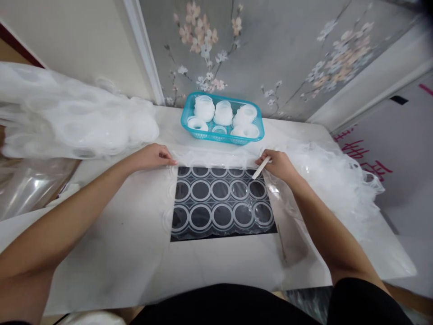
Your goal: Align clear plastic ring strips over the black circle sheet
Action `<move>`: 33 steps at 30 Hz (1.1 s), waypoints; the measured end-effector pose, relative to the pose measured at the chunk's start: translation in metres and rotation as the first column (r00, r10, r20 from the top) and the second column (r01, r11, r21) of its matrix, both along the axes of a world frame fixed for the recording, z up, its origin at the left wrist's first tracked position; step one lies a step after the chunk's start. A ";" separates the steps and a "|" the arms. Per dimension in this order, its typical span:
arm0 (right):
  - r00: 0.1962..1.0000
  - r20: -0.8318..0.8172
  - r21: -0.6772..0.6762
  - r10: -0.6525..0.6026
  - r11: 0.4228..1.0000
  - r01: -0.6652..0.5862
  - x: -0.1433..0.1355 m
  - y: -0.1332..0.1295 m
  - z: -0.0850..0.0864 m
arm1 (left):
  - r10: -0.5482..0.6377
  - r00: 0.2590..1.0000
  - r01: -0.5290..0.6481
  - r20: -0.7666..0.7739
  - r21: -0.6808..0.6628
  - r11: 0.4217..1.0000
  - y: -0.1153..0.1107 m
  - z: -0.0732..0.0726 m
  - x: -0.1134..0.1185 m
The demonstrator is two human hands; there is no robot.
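Note:
A clear plastic sheet [220,191] printed with rows of pale rings lies over a black rectangle [225,235] on the white table. At the sheet's far left corner my left hand [156,157] is closed, thumb and fingers pinching its edge. My right hand [278,163] is at the far right corner, its fingers wrapped round a flat white stick [261,168] that points down and left over the rings. Those fingertips also touch the sheet's far edge. Between the hands, more of the film is bunched in a whitish band [214,159].
Behind the hands, a blue plastic basket [221,137] holds several stacks of white rings [204,108]. A large heap of ringed film [84,119] lies at left, and another crumpled pile [324,180] at right. A flowered wall [270,54] borders the table [111,253].

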State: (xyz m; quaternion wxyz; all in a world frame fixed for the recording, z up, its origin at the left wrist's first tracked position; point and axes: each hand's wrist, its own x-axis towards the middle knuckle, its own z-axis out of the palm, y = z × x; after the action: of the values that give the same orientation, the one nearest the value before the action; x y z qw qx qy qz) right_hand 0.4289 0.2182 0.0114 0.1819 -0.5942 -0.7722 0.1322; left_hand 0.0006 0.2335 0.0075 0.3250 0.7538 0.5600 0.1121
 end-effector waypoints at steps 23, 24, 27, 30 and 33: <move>0.784 -0.621 -0.261 0.015 0.939 -0.225 -0.135 -0.128 -0.007 | -0.200 0.893 0.370 -0.404 0.402 0.837 -0.164 0.001 0.035; 0.781 -0.625 -0.262 0.015 0.938 -0.227 -0.142 -0.129 -0.009 | -0.207 0.870 0.396 -0.447 0.386 0.833 -0.175 0.001 0.039; 0.749 -0.660 -0.250 0.066 0.920 -0.301 -0.164 -0.135 -0.016 | -0.191 0.799 0.458 -0.569 0.371 0.808 -0.208 -0.002 0.048; 0.731 -0.671 -0.256 0.125 0.885 -0.388 -0.182 -0.143 -0.021 | -0.175 0.765 0.499 -0.620 0.400 0.769 -0.230 -0.011 0.054; 0.745 -0.642 -0.239 0.182 0.876 -0.420 -0.192 -0.149 -0.021 | -0.176 0.780 0.499 -0.601 0.427 0.754 -0.239 -0.018 0.054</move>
State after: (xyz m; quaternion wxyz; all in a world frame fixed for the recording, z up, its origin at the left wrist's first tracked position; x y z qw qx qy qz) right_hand 0.2373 0.0693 -0.0099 0.2779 -0.4091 -0.7218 0.4841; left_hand 0.0547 -0.0054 -0.0103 -0.0637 0.9075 0.4153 -0.0013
